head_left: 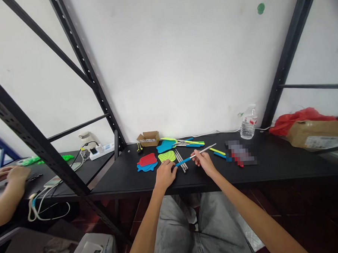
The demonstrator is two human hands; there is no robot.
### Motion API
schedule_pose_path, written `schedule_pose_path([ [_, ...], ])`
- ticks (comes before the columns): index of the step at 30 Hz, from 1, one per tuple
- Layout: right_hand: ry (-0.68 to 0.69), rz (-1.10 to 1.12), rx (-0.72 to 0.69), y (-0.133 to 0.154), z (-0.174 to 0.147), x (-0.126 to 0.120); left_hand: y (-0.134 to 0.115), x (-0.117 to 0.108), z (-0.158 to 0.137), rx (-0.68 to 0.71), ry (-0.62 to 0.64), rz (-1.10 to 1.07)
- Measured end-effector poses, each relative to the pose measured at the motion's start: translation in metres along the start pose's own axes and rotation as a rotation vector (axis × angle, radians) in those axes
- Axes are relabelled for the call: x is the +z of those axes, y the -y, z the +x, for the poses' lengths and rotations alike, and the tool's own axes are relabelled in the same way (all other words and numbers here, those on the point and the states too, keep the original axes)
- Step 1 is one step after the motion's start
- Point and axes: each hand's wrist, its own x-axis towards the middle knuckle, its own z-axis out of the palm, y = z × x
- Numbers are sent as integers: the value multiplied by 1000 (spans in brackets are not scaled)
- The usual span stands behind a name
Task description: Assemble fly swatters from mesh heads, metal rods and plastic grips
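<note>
A metal rod with a blue handle (184, 162) slants across the space between my hands. My left hand (165, 176) is closed round the lower end of the blue handle. My right hand (204, 163) pinches the rod's metal part, whose bare tip points up to the right. Loose metal rods (179, 157) lie side by side under the handle. Left of them are a yellow-green fly swatter head (167, 156), a red swatter head (147, 160) and blue swatter heads (148, 167) beneath the red one. Behind lie a blue swatter head (165, 146) and several rods with coloured handles (196, 143).
A small open cardboard box (148, 139) stands near the wall. To the right are yellow and blue handles (217, 152), a pixelated patch, a water bottle (247, 125) and a larger carton (317, 135). Another person's hands (13, 176) are at the left table, beyond a black post (35, 136).
</note>
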Motion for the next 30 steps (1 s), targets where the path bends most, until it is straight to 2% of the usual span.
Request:
schedule_pose_path([
  [7, 127, -155, -17, 3, -3, 2, -1, 0, 0, -7, 19, -21],
  [20, 229, -342, -70, 4, -5, 3, -1, 0, 0, -17, 29, -13],
  [25, 196, -195, -25, 4, -3, 3, -1, 0, 0, -20, 17, -8],
  [30, 71, 18, 49, 2, 0, 1, -1, 1, 0, -33, 4, -10],
])
